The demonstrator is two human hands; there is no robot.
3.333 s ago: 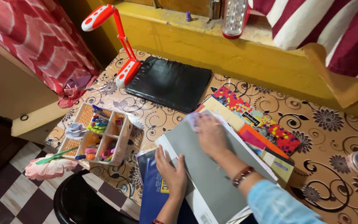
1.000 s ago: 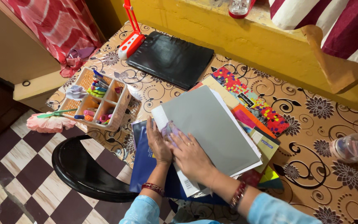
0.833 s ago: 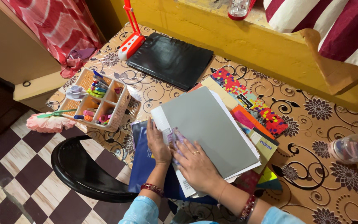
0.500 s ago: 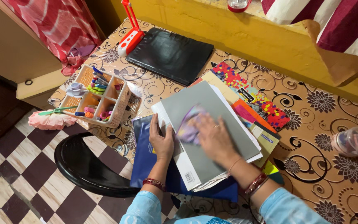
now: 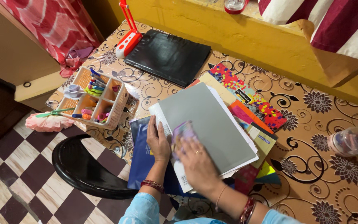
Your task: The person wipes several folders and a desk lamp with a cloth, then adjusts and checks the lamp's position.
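My right hand (image 5: 195, 159) presses a purple cloth (image 5: 182, 132) flat under spread fingers on the grey book (image 5: 206, 124) topping the pile at the surface's near edge. My left hand (image 5: 157, 141) steadies the book's left edge, fingers together. I judge wiping is midway; the far part likely comes next.

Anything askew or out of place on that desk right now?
The clear jar of colour sticks lies on its side near the table's right edge. The books under the grey book are fanned out unevenly. Nothing looks spilled.
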